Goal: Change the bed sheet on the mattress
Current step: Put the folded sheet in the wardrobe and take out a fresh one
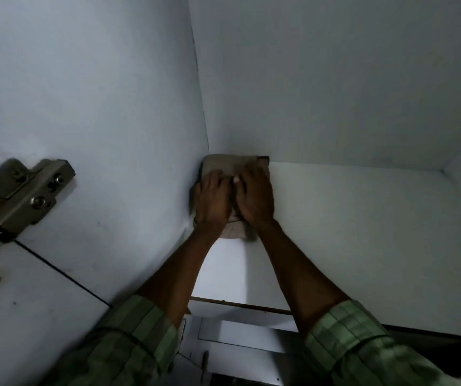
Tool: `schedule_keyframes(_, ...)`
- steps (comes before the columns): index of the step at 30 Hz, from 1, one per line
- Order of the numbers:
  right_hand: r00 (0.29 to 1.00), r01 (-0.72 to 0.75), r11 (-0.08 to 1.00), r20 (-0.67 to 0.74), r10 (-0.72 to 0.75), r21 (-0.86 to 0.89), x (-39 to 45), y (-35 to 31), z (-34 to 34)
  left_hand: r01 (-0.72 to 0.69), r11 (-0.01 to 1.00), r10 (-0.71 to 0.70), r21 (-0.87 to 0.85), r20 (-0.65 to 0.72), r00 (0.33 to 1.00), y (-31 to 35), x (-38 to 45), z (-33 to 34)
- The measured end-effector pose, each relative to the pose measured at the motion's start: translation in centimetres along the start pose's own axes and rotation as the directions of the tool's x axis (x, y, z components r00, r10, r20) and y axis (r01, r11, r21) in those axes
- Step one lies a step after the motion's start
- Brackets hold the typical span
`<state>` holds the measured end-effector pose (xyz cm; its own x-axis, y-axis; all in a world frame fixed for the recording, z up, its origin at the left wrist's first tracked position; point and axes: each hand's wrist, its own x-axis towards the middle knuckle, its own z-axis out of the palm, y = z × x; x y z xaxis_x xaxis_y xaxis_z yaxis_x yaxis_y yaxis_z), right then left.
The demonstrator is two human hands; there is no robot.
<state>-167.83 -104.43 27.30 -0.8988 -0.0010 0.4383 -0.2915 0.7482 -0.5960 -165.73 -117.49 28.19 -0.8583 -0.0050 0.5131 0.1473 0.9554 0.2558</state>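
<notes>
The left hand (pixel 212 199) and the right hand (pixel 254 196) are being laid side by side on top of a folded brown sheet (pixel 234 164). The fingers are being spread flat over the cloth, and their tips are bent a little over its top. Whether the sheet is being gripped or only pressed cannot be told, because the picture is blurred there.

The sheet is being kept on a white shelf (pixel 349 232) inside a cupboard. It is being pushed right into the back left corner, touching the left wall (pixel 112 107) and the back wall (pixel 335 79). A rough edge of cloth (pixel 234 232) is being shown below the wrists.

Things that could go wrong are being guessed here. If the sheet is being pulled out by its top layer only, the folds could be opened and the cloth could be dropped off the front edge of the shelf (pixel 237 303). If it is being dragged along the left wall, it could be caught or bunched up in the corner.

A metal hinge (pixel 26 190) is being seen near the left sleeve (pixel 129 338). The sleeve or a loose end of cloth could be snagged on it as the arms are being drawn back.
</notes>
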Motion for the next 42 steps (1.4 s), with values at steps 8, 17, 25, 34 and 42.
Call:
schedule_keyframes(8, 0.904, 0.099, 0.943, 0.426, 0.049, -0.318, 0.2, 2.2, 1.0, -0.180, 0.977, 0.101, 0.111, 0.503, 0.859, -2.1, 0.7, -0.6)
schedule_keyframes(17, 0.933, -0.023, 0.982, 0.349, 0.088, -0.187, -8.4, -1.4, -3.3, -0.025, 1.000, 0.028, -0.019, 0.234, 0.972, 3.0, -7.8, -5.9)
schedule_keyframes(25, 0.915, 0.021, 0.991, 0.402, 0.035, -0.133, -20.2, -2.9, -7.2, 0.100, 0.995, -0.095, -0.019, 0.186, 0.978, 7.4, -20.2, -10.4)
schedule_keyframes(34, 0.871, 0.076, 0.990, 0.474, -0.126, 0.122, -34.8, -8.3, -10.6, 0.222, 0.974, -0.227, 0.049, 0.135, 0.965, 7.4, -35.1, -17.5)
schedule_keyframes(42, 0.783, 0.216, 0.953, 0.546, -0.298, 0.211, -46.3, -16.5, -11.5, 0.360, 0.926, -0.366, 0.117, 0.030, 0.930, 4.6, -47.7, -27.8)
